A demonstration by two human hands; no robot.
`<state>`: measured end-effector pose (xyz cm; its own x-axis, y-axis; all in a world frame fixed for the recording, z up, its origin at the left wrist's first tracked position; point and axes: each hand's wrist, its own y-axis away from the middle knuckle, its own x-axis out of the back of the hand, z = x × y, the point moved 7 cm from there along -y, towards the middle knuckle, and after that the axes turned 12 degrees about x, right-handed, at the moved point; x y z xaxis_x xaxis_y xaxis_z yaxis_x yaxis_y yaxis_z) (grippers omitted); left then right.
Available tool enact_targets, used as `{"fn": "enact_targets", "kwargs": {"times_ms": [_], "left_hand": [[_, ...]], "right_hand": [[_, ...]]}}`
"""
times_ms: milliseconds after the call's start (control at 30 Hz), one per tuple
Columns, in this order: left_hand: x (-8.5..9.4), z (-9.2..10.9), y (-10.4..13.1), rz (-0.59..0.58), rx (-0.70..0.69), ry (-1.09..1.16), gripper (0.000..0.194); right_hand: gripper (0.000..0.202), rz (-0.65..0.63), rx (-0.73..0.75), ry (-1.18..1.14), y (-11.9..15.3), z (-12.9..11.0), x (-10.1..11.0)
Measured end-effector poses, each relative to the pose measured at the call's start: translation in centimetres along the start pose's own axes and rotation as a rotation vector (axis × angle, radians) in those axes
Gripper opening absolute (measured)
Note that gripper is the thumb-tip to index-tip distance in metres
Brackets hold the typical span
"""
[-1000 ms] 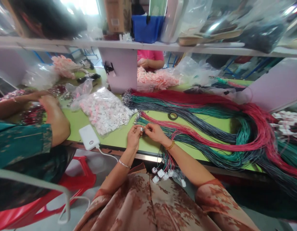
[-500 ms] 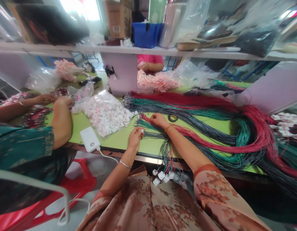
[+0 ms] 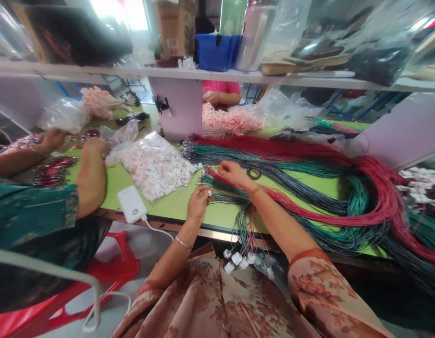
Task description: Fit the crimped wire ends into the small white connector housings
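Note:
My left hand [image 3: 198, 202] pinches a small white connector [image 3: 209, 193] above the green table's front part. To its upper right, my right hand [image 3: 232, 173] has its fingers together over the metal-tipped ends of the red wires [image 3: 309, 212]; what they hold is too small to make out. A bag of white connectors [image 3: 156, 166] lies left of my hands. Dark wires [image 3: 295, 185] and green wires [image 3: 356, 197] run off to the right. Several wires with white connectors [image 3: 236, 257] hang over the table's front edge.
A roll of black tape [image 3: 253, 174] lies beyond my right wrist. A white power bank [image 3: 132, 204] with a cable is near the front edge. At left, a co-worker's arm [image 3: 92, 178] rests on the table. A shelf [image 3: 133, 71] with a blue bin [image 3: 217, 51] spans the back.
My right hand has shifted slightly left and up along the wire ends. My left hand stays nearly where it was with the connector. The co-worker's far hand at left has moved left.

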<state>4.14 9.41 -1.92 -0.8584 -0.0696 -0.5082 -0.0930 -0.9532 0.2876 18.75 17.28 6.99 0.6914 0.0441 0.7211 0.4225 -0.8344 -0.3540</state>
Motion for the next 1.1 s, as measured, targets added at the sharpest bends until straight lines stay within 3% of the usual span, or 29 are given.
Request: {"fn": "enact_targets", "kwargs": {"times_ms": [133,233,600,800,967,1100], "left_hand": [[0.1,0.1,0.0,-0.002,-0.013,0.014,0.034],[0.2,0.2,0.0,-0.014,-0.025,0.046,0.034],[0.2,0.2,-0.2,-0.055,-0.013,0.103,0.026],[0.2,0.0,-0.2,-0.058,-0.042,0.097,0.033],[0.3,0.0,-0.1,-0.005,-0.133,-0.071,0.035],[0.7,-0.1,-0.2,0.047,-0.118,-0.087,0.035]], "right_hand": [[0.015,0.02,0.131,-0.193,-0.6,-4.6,-0.9],[0.014,-0.002,0.163,-0.25,-0.4,-6.1,-1.5],[0.022,-0.13,0.027,-0.288,4.5,-3.1,-3.4],[0.024,-0.097,-0.011,-0.322,5.1,-2.8,-3.8],[0.03,-0.097,-0.053,-0.362,5.7,-1.8,-5.4],[0.026,-0.087,0.037,-0.294,5.8,-2.3,-4.9]]}}
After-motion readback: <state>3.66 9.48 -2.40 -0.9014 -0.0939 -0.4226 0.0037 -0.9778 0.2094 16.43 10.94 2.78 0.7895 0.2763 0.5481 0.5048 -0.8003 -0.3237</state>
